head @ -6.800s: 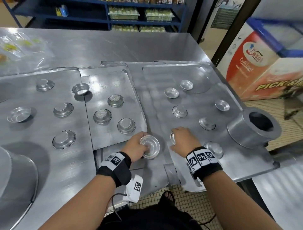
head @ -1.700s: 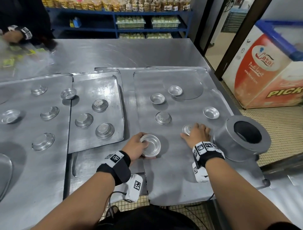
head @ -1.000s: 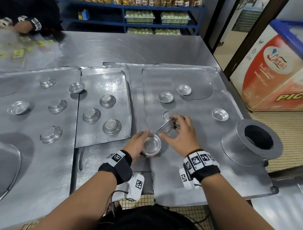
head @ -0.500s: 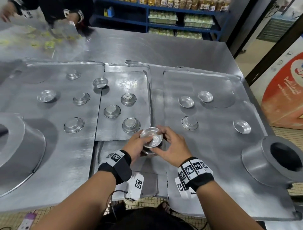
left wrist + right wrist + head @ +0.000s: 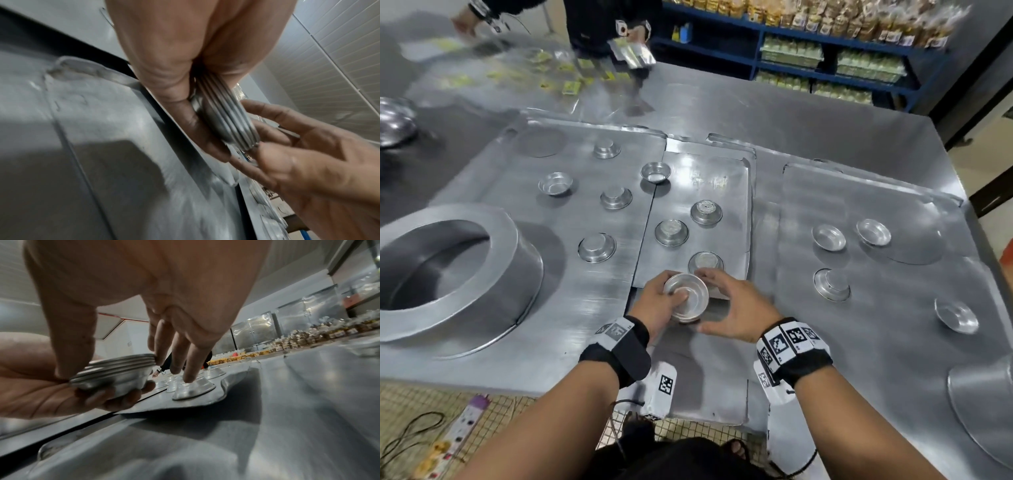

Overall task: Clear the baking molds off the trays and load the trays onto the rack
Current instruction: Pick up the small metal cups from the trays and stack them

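My left hand (image 5: pixel 664 305) grips a stack of nested round metal molds (image 5: pixel 686 297), thumb inside the top one, just above the near edge of the middle tray (image 5: pixel 705 178). My right hand (image 5: pixel 717 301) is open around the stack; in the right wrist view a fingertip (image 5: pixel 188 378) touches the nearest upturned mold (image 5: pixel 193 388). The same mold (image 5: pixel 705 262) shows beyond the stack from the head. Two more upturned molds sit on that tray. Several loose molds lie on the left tray (image 5: pixel 551 212) and the right tray (image 5: pixel 876 291). The stack's ribbed rims (image 5: pixel 232 123) show in the left wrist view.
A large round metal pan (image 5: pixel 448 270) stands on the left tray, and another (image 5: pixel 983 394) at the near right. A person (image 5: pixel 602 20) handles packets across the table. Blue shelves (image 5: pixel 825 44) stand behind. A power strip (image 5: pixel 465 421) lies on the floor.
My right hand took a mold from the right tray and set it on the stack. It has now let go and its fingers reach the nearest upturned mold on the middle tray.
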Demonstrator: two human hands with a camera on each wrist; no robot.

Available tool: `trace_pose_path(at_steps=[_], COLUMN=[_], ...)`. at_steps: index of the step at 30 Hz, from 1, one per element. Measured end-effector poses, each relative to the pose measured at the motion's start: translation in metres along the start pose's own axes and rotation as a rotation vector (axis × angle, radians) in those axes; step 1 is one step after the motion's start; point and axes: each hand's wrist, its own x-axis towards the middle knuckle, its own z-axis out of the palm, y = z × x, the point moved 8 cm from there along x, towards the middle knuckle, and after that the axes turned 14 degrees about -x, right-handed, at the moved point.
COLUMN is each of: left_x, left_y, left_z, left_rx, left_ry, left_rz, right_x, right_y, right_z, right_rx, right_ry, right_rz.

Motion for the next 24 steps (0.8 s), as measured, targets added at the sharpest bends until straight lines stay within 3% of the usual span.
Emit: trace_pose_path(at_steps=[3, 6, 8, 13, 17, 24], left_x=[0.0, 0.0, 0.0, 0.001, 0.001, 0.001], left_y=[0.007, 0.012, 0.015, 0.01, 0.009, 0.003], left_z=[-0.018, -0.032, -0.039, -0.056, -0.057, -0.06], left_rx=[0.039, 0.096, 0.153, 0.196, 0.191, 0.148], left_ry=[0.043, 0.074, 0.084, 0.112, 0.103, 0.113], left_rz=[0.038, 0.077, 0.116, 0.104, 0.078, 0.039], right_x=[0.019, 0.042, 0.057, 0.078, 0.08, 0.074], right_y=[-0.006, -0.005, -0.003, 0.014, 0.023, 0.01], right_z=[0.001, -0.007, -0.01, -0.006, -0.001, -0.011], right_rx=[-0.154, -0.255, -0.376, -0.681, -0.671, -0.482], right_ry=[-0.057, 0.066, 0.095, 0.0, -0.044, 0.118], right_rz=[-0.011, 0.029, 0.091, 0.315, 0.386, 0.294])
